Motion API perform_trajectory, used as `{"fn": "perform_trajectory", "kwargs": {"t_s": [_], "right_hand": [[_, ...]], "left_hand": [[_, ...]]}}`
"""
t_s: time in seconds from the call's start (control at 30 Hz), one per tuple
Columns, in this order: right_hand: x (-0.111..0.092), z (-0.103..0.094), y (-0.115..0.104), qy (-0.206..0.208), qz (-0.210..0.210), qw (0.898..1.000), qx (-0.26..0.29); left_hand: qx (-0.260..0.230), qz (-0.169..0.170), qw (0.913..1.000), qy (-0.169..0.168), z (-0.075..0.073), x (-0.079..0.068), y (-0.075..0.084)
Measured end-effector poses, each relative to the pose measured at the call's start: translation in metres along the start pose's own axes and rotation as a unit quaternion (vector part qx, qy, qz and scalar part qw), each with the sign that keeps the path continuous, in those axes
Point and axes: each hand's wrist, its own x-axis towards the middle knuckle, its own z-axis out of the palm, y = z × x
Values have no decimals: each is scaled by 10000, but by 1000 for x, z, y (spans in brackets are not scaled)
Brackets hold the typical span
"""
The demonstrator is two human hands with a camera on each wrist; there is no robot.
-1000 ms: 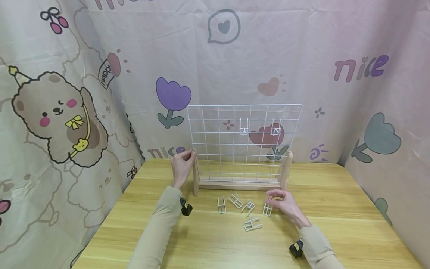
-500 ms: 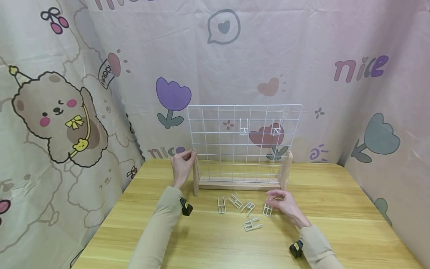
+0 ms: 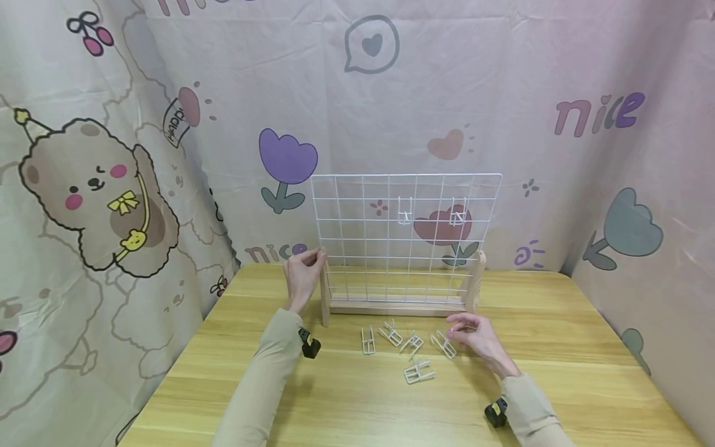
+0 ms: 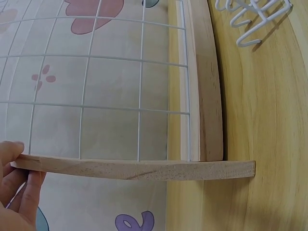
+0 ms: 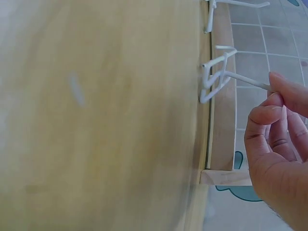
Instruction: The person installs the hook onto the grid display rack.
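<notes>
My left hand [image 3: 302, 276] pinches the top of the left wooden post [image 4: 134, 169] of a stand. That stand carries a white wire grid [image 3: 408, 175]. Between thumb and fingertips, my right hand [image 3: 480, 341] pinches the prong of a white wire hook [image 3: 449, 349]. In the right wrist view the hook's frame [image 5: 224, 56] shows beyond the fingers, in front of the stand's base. The head view does not show whether this hook touches the table. Two similar hooks hang on the grid, one near the middle [image 3: 404, 217] and one at the right [image 3: 458, 217].
Several loose white hooks lie on the wooden table [image 3: 335, 397] in front of the stand, one at the left [image 3: 368, 343] and the nearest one [image 3: 419, 374] closer to me. The stand's right post [image 3: 475, 282] rises behind my right hand. A patterned curtain [image 3: 357, 105] hangs behind.
The hook in my right hand has turned and now lies slanted, its frame end pointing down and right. My right hand has shifted slightly right. The left hand stays on the post.
</notes>
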Motion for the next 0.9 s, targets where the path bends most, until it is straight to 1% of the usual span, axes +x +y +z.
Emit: {"fn": "perform_trajectory", "kwargs": {"t_s": [0.2,0.37,0.47,0.53,0.67,0.9], "right_hand": [[1,-1,2,-60,-44,9999,-111],[-1,-4,6,-513,-158,9980,-331],[-2,-6,7,-839,-53,9955,-436],[-3,-7,8,-974,37,9942,-463],[-3,-9,10,-1062,109,9928,-538],[-1,-10,12,-1107,17,9910,-754]], "left_hand": [[-55,30,10000,28,2,-1,0],[-101,76,9999,47,2,0,0],[-121,62,9999,57,2,0,-1],[-132,33,9999,61,2,0,-1],[-143,-79,9999,46,2,0,-1],[-190,-212,9996,21,2,-2,0]]}}
